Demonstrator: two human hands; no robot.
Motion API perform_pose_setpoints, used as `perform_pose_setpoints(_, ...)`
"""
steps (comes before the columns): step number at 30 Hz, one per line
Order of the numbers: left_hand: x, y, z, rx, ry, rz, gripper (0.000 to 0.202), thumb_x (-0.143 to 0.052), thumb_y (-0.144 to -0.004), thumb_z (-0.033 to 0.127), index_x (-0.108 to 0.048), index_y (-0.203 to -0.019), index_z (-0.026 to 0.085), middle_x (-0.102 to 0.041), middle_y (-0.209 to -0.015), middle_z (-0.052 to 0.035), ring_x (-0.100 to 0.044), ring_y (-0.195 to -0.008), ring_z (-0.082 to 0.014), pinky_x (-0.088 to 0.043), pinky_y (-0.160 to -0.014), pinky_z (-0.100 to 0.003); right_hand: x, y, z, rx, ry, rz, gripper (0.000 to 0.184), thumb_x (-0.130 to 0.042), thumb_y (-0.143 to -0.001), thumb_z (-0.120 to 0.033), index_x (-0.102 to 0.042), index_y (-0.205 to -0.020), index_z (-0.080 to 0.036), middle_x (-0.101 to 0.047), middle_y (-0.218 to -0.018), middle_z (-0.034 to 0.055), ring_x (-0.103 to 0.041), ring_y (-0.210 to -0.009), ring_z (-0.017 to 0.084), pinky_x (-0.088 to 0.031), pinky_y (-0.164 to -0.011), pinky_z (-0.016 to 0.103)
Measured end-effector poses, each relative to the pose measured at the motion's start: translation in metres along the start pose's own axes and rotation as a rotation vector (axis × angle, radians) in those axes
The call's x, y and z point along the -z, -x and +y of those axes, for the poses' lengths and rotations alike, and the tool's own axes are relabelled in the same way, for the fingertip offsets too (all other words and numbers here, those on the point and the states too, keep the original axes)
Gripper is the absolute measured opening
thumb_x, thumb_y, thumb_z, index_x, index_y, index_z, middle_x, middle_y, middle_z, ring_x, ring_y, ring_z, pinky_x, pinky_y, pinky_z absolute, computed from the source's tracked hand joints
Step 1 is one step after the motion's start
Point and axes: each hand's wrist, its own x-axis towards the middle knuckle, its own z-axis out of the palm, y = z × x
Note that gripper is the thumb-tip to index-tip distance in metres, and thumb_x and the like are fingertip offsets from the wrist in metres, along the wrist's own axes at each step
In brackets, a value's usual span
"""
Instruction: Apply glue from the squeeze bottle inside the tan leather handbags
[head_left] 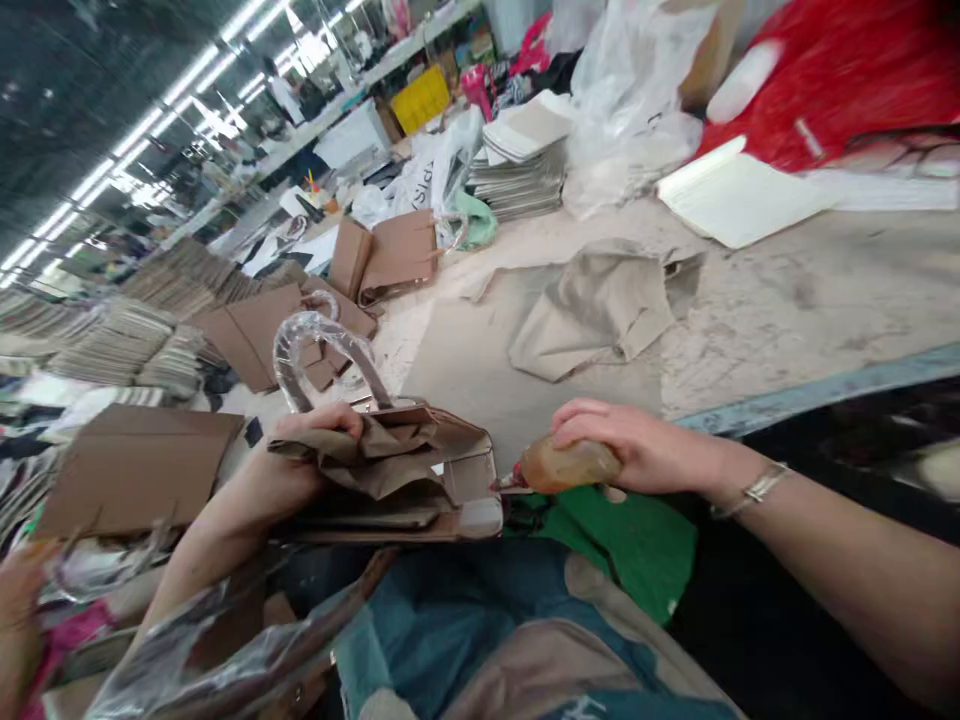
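Bag [471, 478] between the left hand [309, 450], which clutches its soft lining [394, 462], and the right hand [616, 440], wrapped around 1 bottle [561, 465], seems light but stiff-sided, probably better held by its body than by the slippery-looking wrapped handle [319, 325].

Letters [422, 190] like "SId" mark the white plastic bag [451, 152].

The left forearm [217, 530] slants up to the clenched left hand [315, 450], while the right forearm [832, 560] reaches inward, its right hand [637, 448] (back uppermost) curled in a grip.
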Motion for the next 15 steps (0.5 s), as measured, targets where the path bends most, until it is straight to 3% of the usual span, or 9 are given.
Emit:
perform_pose_setpoints(5,0.0,0.005,-0.006,0.021,0.028,-0.016,0.003,-0.055,-0.076,0.021,-0.053,-0.076,0.019,-0.058,-0.069,0.0025,-0.049,-0.062,-0.012,-0.037,-0.055,-0.023,-0.008,-0.005,0.009,-0.022,0.07,0.101,0.056,-0.056,-0.069,0.005,-0.057,-0.118,-0.022,-0.052,-0.123,0.008,-0.055,-0.11,0.018,-0.045,-0.092,0.027)
perform_pose_setpoints(11,0.0,0.007,-0.003,-0.033,-0.07,-0.015,0.005,-0.052,-0.077,0.017,-0.052,-0.073,0.019,-0.055,-0.066,0.0046,-0.047,-0.06,-0.0104,-0.037,-0.055,-0.021,-0.006,-0.006,0.004,-0.001,-0.046,0.012,0.044,-0.061,-0.072,0.002,-0.059,-0.11,-0.02,-0.058,-0.11,0.0057,-0.057,-0.102,0.018,-0.046,-0.087,0.027)
perform_pose_setpoints(15,-0.001,0.008,0.005,-0.053,-0.098,-0.013,0.005,-0.052,-0.077,0.018,-0.051,-0.072,0.019,-0.056,-0.065,0.0046,-0.048,-0.059,-0.0103,-0.037,-0.053,-0.02,-0.007,-0.005,0.008,-0.034,0.004,0.126,0.046,-0.061,-0.073,0.002,-0.058,-0.113,-0.02,-0.057,-0.116,0.0076,-0.055,-0.108,0.02,-0.044,-0.092,0.029)
